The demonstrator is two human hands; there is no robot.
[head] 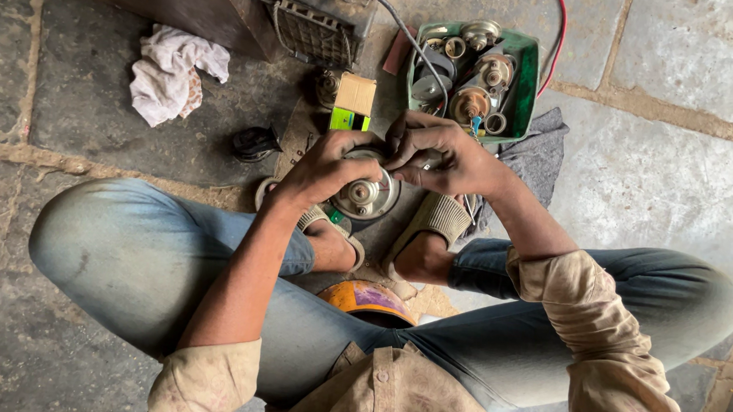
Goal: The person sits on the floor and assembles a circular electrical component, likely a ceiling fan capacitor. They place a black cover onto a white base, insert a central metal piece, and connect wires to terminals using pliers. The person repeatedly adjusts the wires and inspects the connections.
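Observation:
A round silver metal part (365,194) with a small hub at its centre is held in front of me, above my sandalled feet. My left hand (326,168) grips its left rim. My right hand (437,155) closes over its upper right edge, fingers curled on top. Both hands touch the part, and the upper half of it is hidden under my fingers. I sit low with knees spread, in blue jeans and a tan shirt.
A green tray (523,80) holding several round metal parts lies just beyond my hands on a grey cloth (539,153). A small cardboard box (353,102), a black machine (310,12), a white rag (171,71), a black part (254,143) and a red wire (558,40) lie on the stone floor.

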